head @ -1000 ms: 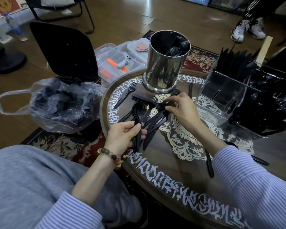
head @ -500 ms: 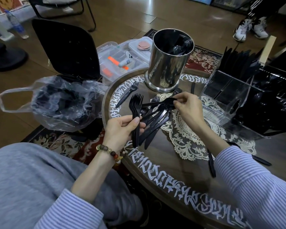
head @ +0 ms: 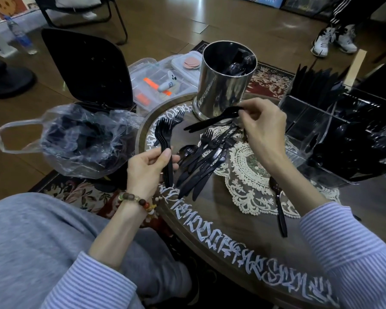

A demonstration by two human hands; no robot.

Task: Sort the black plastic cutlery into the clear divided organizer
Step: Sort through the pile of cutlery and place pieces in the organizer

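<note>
On the round table [head: 221,221], the left hand [head: 146,169] grips a bunch of forks [head: 165,141] upright; the right hand [head: 262,128] pinches a spoon [head: 212,121] by its bowl, near the organizer [head: 303,121] at right; so light a pinch could let the spoon swing and drop onto the loose cutlery pile [head: 201,166].

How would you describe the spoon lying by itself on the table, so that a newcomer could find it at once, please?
Start at the round wooden table with white lettering round its rim, then find the cream lace doily in its middle. The lone spoon lies at the doily's near right edge, beside the striped right sleeve. Unlike the heaped forks and knives left of the doily, it lies alone, and neither hand touches it.
</note>
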